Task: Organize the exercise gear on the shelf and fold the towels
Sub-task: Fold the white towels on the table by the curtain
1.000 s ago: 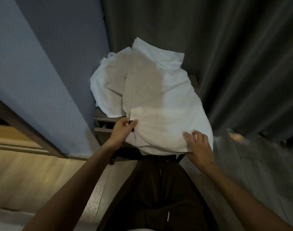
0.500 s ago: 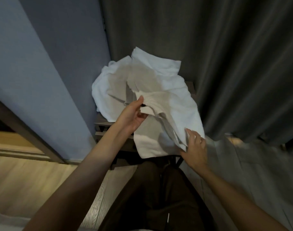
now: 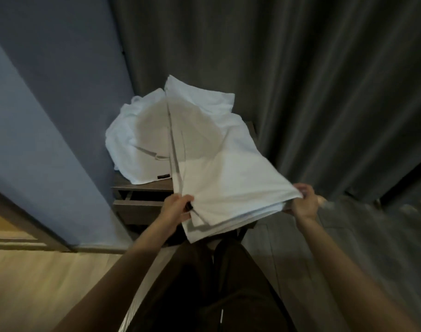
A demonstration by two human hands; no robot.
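A white towel (image 3: 219, 173) lies stretched over the top of a small dark wooden shelf unit (image 3: 142, 207), its near edge layered and hanging past the front. My left hand (image 3: 177, 207) grips the towel's near left corner. My right hand (image 3: 304, 202) pinches the near right corner, pulling the cloth taut. A second white towel (image 3: 135, 144) lies crumpled on the shelf top behind and to the left, partly under the stretched one.
A dark grey curtain (image 3: 300, 80) hangs behind and to the right of the shelf. A blue-grey wall (image 3: 60, 104) stands at the left. Wood-look floor (image 3: 37, 283) lies below, and my dark trousers (image 3: 204, 283) are right against the shelf front.
My left hand came back from over the towel's middle to the near left corner. My right hand shifted right and up, and the towel now lies spread flat and taut between both hands.
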